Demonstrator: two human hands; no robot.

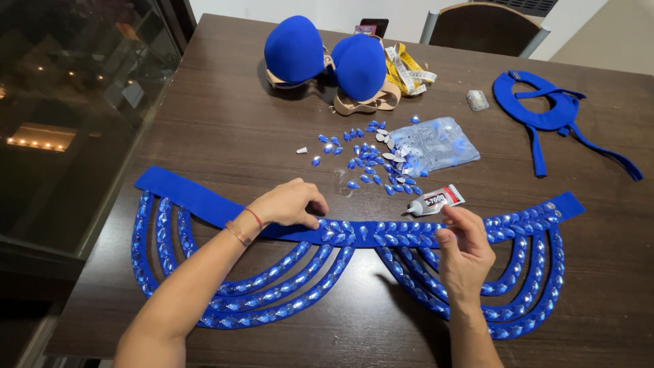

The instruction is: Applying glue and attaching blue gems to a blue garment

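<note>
A: Nearest item?
B: One blue fabric belt (204,197), laid flat along the near edge of the dark wooden table (225,116), with looping strands of blue teardrop gems (272,286) hanging toward the person.

A: Hands?
B: Left hand (289,203) rests knuckles-up on the band near its middle, fingers curled down onto it; whether it pinches a stone, I cannot tell. Right hand (464,247) hovers over the band's right half, fingers half-closed; what it grips, if anything, is hidden.

A: Next out?
B: One small glue tube (436,200), lying just beyond the right hand's fingertips, nozzle end toward the band. Beyond it, a scatter of loose blue stones (364,160) beside a clear plastic bag (436,144).

A: Far end?
B: Two blue padded cups (327,58), a yellow tape measure (407,71), a blue collar piece with straps (545,109), one chair (487,27).

A: Risks?
B: My judgement: glue could smear onto fabric or fingers if pressed carelessly; a sleeve or wrist sweep could knock loose stones off the table; shifting the band could misalign fresh stones.
</note>
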